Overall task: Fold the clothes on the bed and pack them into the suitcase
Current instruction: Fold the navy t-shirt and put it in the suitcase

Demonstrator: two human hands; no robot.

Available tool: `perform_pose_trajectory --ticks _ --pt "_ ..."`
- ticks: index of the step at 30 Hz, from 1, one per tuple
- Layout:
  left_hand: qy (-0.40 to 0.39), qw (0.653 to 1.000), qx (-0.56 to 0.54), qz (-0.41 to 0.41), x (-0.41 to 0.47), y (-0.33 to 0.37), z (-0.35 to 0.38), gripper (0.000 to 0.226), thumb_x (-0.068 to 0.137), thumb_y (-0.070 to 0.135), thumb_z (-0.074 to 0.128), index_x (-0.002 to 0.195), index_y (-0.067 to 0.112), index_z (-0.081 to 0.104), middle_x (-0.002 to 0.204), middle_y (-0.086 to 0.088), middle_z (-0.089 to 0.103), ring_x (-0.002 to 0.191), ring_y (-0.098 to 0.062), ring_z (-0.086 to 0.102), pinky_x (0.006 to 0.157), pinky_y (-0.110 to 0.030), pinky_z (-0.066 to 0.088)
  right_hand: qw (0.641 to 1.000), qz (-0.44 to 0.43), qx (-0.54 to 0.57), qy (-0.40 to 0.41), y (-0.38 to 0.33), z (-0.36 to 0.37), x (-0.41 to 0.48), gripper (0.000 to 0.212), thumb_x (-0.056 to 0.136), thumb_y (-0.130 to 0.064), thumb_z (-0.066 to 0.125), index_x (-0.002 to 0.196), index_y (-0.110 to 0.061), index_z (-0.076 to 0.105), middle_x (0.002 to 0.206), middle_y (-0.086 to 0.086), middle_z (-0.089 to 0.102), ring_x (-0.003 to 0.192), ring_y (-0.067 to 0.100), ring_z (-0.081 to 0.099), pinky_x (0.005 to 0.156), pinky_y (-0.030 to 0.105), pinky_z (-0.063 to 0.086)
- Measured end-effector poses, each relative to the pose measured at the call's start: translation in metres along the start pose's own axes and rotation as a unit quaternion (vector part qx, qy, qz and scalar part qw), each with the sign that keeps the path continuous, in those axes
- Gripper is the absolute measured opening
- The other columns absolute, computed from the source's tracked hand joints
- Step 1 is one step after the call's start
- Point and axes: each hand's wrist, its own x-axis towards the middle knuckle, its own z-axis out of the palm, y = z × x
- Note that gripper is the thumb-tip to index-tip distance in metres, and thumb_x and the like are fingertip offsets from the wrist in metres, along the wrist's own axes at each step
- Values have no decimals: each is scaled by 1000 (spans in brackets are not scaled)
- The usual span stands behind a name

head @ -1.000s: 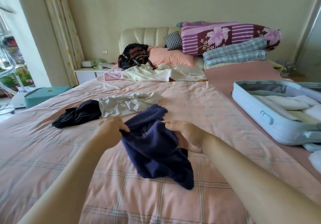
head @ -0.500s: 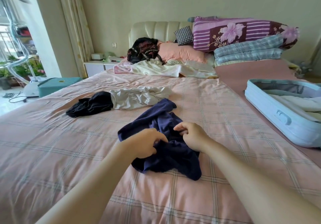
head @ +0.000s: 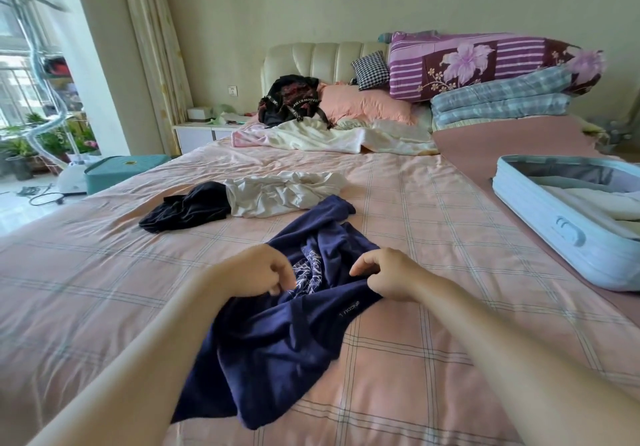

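Left hand [head: 258,270]: fingers curled, pinching a bunched edge of the navy shirt [head: 277,341].
Right hand [head: 391,274]: clenched on the same shirt's edge, which is pulled taut between the two hands.
Navy shirt: crumpled on the bed [head: 450,237] in front of the person, with a pale print showing between the hands. Its near part hangs loose toward the camera.
Black garment [head: 188,206]: in a heap on the bed beyond the shirt, unfolded.
White garment [head: 284,192]: rumpled, touching the black one on its right side, just behind the navy shirt.
Suitcase [head: 568,234]: pale blue, lying open at the bed's right side, with light folded clothes inside.
Head of the bed: black backpack [head: 289,99], pink pillow [head: 363,104], checked cushion [head: 370,69] and a purple flowered quilt [head: 485,61] on a folded plaid blanket [head: 498,102].
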Motion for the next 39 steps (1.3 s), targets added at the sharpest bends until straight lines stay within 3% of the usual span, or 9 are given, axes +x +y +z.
perform_pose_trajectory --ticks 3,6,12,15,18,24,28,31,39 --pt "123 982 141 16 32 -1 13 53 89 0 43 114 40 69 126 9 55 118 -19 52 92 -28 43 988 4 -96 120 2 5 3 36 86 -24 55 119 -35 64 124 -8 56 113 16 55 92 28 47" --pt "68 968 227 -86 52 -6 26 70 92 5 40 143 52 39 159 1 17 144 -33 20 115 -59 23 976 94 -181 72 5 12 7 71 81 -59 56 148 -47 35 143 0 37 126 27 49 96 38 46" --pt "99 950 266 -129 69 -14 25 53 96 8 46 144 29 48 132 -11 39 117 -34 48 101 -41 45 991 56 -95 76 -4 22 26 44 86 -4 56 121 -27 71 130 -3 63 115 18 61 99 25 47" --pt "162 913 333 -169 62 -4 15 37 97 11 41 131 13 57 129 -9 54 118 -29 45 96 -33 44 975 76 -91 190 3 7 38 30 83 -2 54 89 -22 76 107 -1 67 96 24 66 85 29 52" --pt "131 908 339 -207 53 -3 7 35 98 12 41 129 5 57 129 -12 59 121 -28 51 94 -33 45 934 65 -89 339 26 -24 49 26 92 -6 50 105 -13 72 112 5 57 100 33 63 83 34 49" --pt "148 934 300 -127 46 -2 0 37 94 32 53 130 24 57 136 -10 45 126 -30 42 101 -42 44 947 68 -292 118 23 -16 38 66 96 -38 51 157 -30 27 168 10 -2 153 32 -1 121 51 9" --pt "36 971 232 -34 45 -4 9 60 79 50 65 137 45 49 147 5 34 136 -24 31 112 -45 32 971 -172 -144 81 -17 13 11 62 74 -59 61 131 -37 61 143 -3 48 134 17 43 114 38 34" --pt "-20 971 226 -70 44 -16 23 85 76 57 68 150 45 30 157 5 21 143 -28 26 117 -44 27 954 -198 -209 -81 -32 35 -3 61 74 -57 76 130 -41 61 143 -7 44 130 13 39 112 34 33" --pt "20 981 191 9 27 29 32 28 91 51 60 111 34 68 103 3 63 99 -22 61 90 -35 49 945 -158 -288 -11 -2 -3 -5 21 91 -6 62 96 -24 72 96 -9 51 90 21 59 79 36 50"
